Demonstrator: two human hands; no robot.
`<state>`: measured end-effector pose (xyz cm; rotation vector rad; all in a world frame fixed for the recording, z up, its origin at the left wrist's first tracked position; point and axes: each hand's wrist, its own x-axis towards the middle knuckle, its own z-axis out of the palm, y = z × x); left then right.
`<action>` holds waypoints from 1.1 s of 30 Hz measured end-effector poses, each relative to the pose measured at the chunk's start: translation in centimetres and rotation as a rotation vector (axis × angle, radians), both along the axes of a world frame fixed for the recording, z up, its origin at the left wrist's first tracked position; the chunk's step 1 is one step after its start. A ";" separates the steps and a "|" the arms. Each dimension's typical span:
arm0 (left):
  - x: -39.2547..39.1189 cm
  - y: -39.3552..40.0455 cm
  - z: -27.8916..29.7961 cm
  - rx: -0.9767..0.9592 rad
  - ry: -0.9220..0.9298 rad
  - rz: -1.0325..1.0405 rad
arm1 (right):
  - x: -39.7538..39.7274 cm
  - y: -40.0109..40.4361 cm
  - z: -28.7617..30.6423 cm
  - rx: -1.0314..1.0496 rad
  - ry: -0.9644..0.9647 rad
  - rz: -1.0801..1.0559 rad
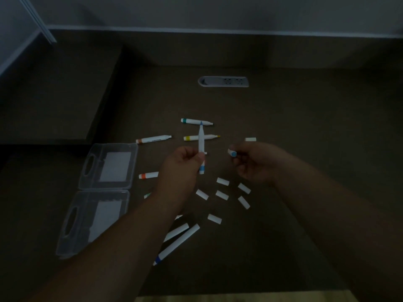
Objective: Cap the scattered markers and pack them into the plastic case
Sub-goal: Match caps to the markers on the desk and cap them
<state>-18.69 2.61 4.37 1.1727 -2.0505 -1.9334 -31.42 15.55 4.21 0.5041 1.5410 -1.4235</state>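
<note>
The person's left hand (pixel 185 162) holds a light blue marker (pixel 201 147) in its curled fingers, with the bare tip pointing away toward the back of the desk (pixel 305 127). The right hand (pixel 255 162) pinches a small cap with a blue end (pixel 232 153) between its fingers. The cap is near the marker but not on it yet, so the next job looks like pushing the two together. The job is only just starting. A green marker (pixel 196 121), a yellow marker (pixel 201 137) and a brown marker (pixel 152 139) lie on the desk past the hands with their tips bare. An orange marker (pixel 148 175) peeks out from behind the left hand, and its tip end is hidden. Two more markers (pixel 181 238) lie close to the person, partly under the left arm, and it is hard to tell if they have caps. Loose white caps (pixel 222 194) lie scattered under the hands, and one more cap (pixel 250 139) sits alone just past the right hand. The plastic case (pixel 104 192) lies open and flat on the left side of the desk. No markers seem to be in it. So nearly all the capping is left to do, and all the packing too.
</note>
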 end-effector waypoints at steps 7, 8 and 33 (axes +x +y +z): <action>1.0 0.2 -0.1 -0.009 0.001 -0.028 | 1.6 0.3 1.9 -0.049 0.133 0.066; 1.2 0.1 -0.2 -0.013 -0.007 -0.046 | 1.8 0.4 2.2 -0.061 0.188 0.086; 5.9 -0.6 -0.6 -0.209 -0.007 -0.267 | 4.7 -1.5 4.5 0.078 0.750 0.584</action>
